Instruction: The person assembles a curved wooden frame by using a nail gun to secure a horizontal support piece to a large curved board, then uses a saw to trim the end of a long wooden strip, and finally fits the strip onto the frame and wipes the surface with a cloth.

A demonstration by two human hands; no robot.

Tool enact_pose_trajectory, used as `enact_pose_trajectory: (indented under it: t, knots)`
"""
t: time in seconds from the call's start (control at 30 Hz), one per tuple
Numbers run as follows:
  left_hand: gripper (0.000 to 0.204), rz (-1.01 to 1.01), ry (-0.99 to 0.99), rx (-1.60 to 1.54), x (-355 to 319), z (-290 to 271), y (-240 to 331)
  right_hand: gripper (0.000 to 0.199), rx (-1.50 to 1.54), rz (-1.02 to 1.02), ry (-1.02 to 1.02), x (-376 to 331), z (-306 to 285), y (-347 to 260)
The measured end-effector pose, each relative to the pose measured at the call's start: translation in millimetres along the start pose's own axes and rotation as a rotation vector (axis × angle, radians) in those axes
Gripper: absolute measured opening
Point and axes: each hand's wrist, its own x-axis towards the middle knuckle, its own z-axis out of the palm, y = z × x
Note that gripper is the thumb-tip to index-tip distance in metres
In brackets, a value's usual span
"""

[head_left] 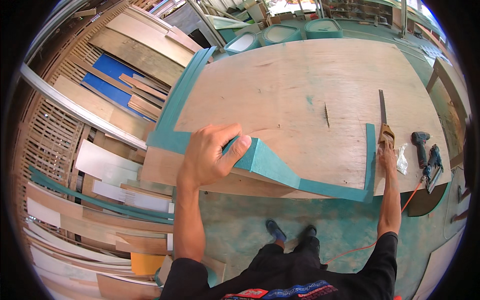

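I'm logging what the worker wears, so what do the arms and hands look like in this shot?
Both hands, left hand and right hand, are bare: no gloves, rings or watch visible. Forearms are uncovered; black sleeves start near the elbows. No cables on the arms.

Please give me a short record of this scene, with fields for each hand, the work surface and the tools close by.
left hand: the left hand grips the teal curved strip, thumb on top
right hand: the right hand rests at the wooden handle of the handsaw
work surface: plywood sheet, with the strip bent along its near edge
strip ends: one runs up the left side, the other turns up beside the saw
nearby tools: cordless drill and a second power tool to the right
floor: teal, with an orange cable
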Motion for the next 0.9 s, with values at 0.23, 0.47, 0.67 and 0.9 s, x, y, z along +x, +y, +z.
enact_pose_trajectory:
  t: [0.23,0.47,0.67,0.9]
  knots:
    - [0.057,-0.053,-0.016,-0.047,-2,-7,0,0.063,-0.253,0.108,0.006,19,-13,-38]
    - [0.057,-0.090,-0.039,-0.018,-19,-7,1,0.047,-0.316,0.104,0.055,38,16,-12]
    - [0.054,-0.112,-0.062,-0.105,-17,-8,4,0.048,-0.236,0.039,0.043,39,8,-9]
    - [0.062,-0.075,0.032,-0.041,-3,7,-8,0.040,0.217,-0.191,0.240,-39,-60,-51]
